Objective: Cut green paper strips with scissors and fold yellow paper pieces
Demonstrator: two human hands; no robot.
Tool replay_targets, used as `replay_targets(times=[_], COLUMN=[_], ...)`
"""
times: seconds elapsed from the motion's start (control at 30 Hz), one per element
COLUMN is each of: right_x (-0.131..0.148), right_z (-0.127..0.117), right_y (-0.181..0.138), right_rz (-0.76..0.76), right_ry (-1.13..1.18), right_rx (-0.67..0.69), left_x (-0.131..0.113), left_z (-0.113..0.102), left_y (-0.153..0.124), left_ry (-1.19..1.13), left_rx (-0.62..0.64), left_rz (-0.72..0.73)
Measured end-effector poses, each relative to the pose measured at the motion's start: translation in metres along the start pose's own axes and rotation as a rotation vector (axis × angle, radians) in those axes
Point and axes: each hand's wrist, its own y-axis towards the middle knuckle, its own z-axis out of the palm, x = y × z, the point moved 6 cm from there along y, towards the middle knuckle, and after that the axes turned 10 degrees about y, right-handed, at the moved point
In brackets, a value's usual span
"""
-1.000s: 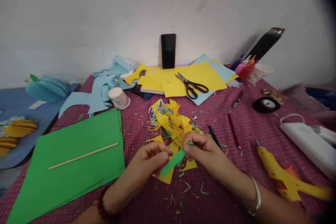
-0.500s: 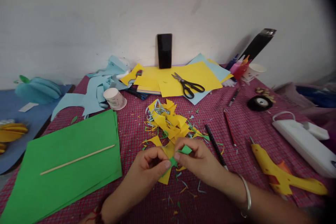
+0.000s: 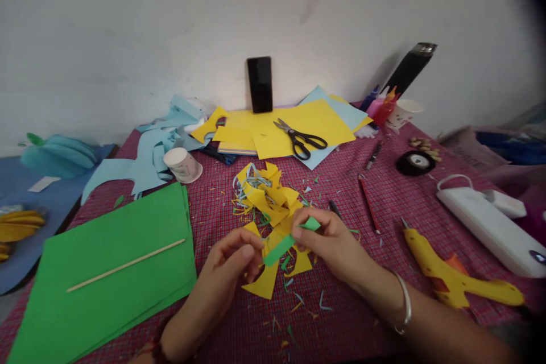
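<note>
My right hand [image 3: 326, 239] pinches a green paper strip [image 3: 279, 248] between thumb and fingers. Part of the strip sticks out past the fingers, and its long flat end slants down to the left. Beside that end is my left hand [image 3: 234, 259], its fingers curled loosely with the thumb apart from them; whether a fingertip touches the strip is hard to tell. Under and beyond both hands lies a pile of yellow paper scraps [image 3: 277, 196], mixed with thin blue and green offcuts.
Green sheets [image 3: 115, 307] with a wooden stick [image 3: 128, 264] on top lie left. Scissors [image 3: 301, 139] rest on yellow sheets [image 3: 273, 145]; a phone [image 3: 260, 85] leans on the wall. On the right are a red pencil [image 3: 369, 205], a glue gun [image 3: 456, 273] and a white device [image 3: 490, 227].
My left hand has come off the green strip and moved slightly left. The strip now shows at greater length, held in my right hand, which has shifted a little right. The view has tilted slightly.
</note>
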Motion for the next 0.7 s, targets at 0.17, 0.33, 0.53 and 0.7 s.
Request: replay_targets(times=[0.17,0.33,0.53,0.7], right_x=[-0.005,0.002,0.011,0.012], right_z=[0.019,0.009,-0.016,-0.025], right_y=[-0.005,-0.001,0.003,0.005], right_rz=[0.002,-0.048,-0.120,-0.115], right_ry=[-0.115,-0.065,0.019,0.090], right_rx=[0.103,-0.005,-0.199,-0.215], left_x=[-0.003,-0.002,0.009,0.009], left_z=[0.009,0.007,-0.004,-0.002], left_y=[-0.002,-0.001,0.000,-0.001], left_ry=[0.174,0.236,0.183,0.040], left_rx=[0.050,0.047,0.031,0.012], left_rz=[0.002,0.024,0.009,-0.057])
